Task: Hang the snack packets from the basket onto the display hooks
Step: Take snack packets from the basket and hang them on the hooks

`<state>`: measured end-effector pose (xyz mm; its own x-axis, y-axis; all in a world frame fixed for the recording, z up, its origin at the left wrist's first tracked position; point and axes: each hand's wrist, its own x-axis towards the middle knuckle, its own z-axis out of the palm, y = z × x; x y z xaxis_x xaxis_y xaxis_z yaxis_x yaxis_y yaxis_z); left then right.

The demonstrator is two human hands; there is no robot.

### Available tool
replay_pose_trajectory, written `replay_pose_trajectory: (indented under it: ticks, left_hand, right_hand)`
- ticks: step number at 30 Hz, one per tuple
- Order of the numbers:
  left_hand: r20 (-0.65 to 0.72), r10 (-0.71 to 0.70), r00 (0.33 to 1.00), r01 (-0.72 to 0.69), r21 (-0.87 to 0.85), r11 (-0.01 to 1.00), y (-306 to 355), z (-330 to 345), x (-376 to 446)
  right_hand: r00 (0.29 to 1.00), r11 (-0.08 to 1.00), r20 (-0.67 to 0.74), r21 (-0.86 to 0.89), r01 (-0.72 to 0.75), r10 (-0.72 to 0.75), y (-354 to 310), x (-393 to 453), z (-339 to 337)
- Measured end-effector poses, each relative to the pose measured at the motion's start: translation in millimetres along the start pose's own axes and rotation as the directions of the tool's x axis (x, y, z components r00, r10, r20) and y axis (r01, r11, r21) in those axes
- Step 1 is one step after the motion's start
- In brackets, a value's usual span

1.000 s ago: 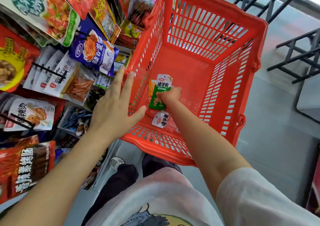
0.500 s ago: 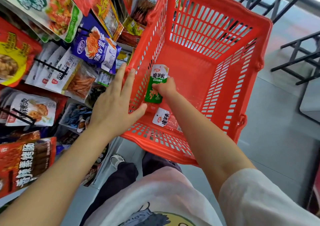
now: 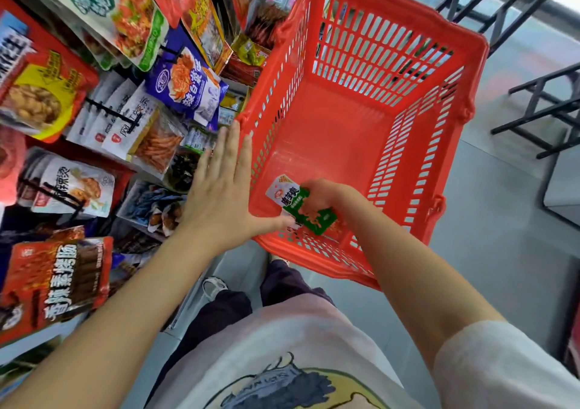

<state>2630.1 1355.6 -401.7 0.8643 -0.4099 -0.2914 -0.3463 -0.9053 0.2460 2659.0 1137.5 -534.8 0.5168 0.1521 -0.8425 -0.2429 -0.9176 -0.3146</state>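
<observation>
Grey shop floor is showing past our knees as we are crouching beside the red basket. Our right hand is curling round a green-and-white snack packet low in the near corner, maybe more beneath. Our left hand is lying flat, fingers straight, steadying the rim. Beyond, crowded display hooks are leaving little room; we are risking a slip or knocking hung packets loose.
</observation>
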Motion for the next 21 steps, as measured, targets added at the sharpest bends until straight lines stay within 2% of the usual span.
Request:
replay_pose_trajectory:
  ticks: [4,6,7,9,11,13,15,17,18,19,21]
  left_hand:
    - [-0.032,-0.007,0.999,0.007,-0.002,1.000,0,3,0]
    - [-0.042,-0.007,0.999,0.005,-0.031,1.000,1,1,0]
    - [-0.041,-0.003,0.999,0.001,-0.052,0.999,1,-3,0]
    - [-0.019,-0.019,1.000,0.016,-0.150,0.989,1,-12,0]
    - [-0.010,-0.090,0.996,0.081,-0.360,0.929,0,-32,4]
    - [-0.038,-0.192,0.981,0.125,-0.632,0.765,6,-64,9]
    - [-0.028,-0.206,0.978,0.067,-0.896,0.440,18,-107,11]
    - [-0.020,-0.121,0.992,-0.008,-0.995,0.101,32,-156,7]
    - [-0.029,-0.076,0.997,-0.029,-1.000,-0.001,38,-182,1]
    - [-0.058,-0.054,0.997,-0.061,-0.997,-0.047,41,-206,-5]
    - [-0.140,-0.094,0.986,-0.146,-0.988,-0.058,41,-252,-25]
  right_hand:
    - [1.000,0.998,-0.021,0.060,0.001,0.000,4,0,4]
    - [0.996,0.972,-0.085,0.230,0.038,-0.019,4,-7,-8]
    - [0.990,0.923,-0.138,0.376,0.087,-0.037,3,-13,-17]
    - [0.964,0.743,-0.248,0.627,0.234,-0.094,-4,-35,-45]
    - [0.917,0.557,-0.347,0.730,0.396,-0.198,-22,-66,-79]
    - [0.832,0.387,-0.438,0.741,0.549,-0.341,-52,-106,-113]
    - [0.709,0.248,-0.554,0.684,0.686,-0.436,-91,-152,-142]
    - [0.595,0.166,-0.651,0.598,0.784,-0.471,-131,-196,-166]
    - [0.539,0.140,-0.697,0.544,0.827,-0.474,-151,-218,-176]
    - [0.482,0.132,-0.741,0.481,0.867,-0.468,-168,-237,-185]
    - [0.363,0.171,-0.788,0.322,0.931,-0.496,-201,-273,-201]
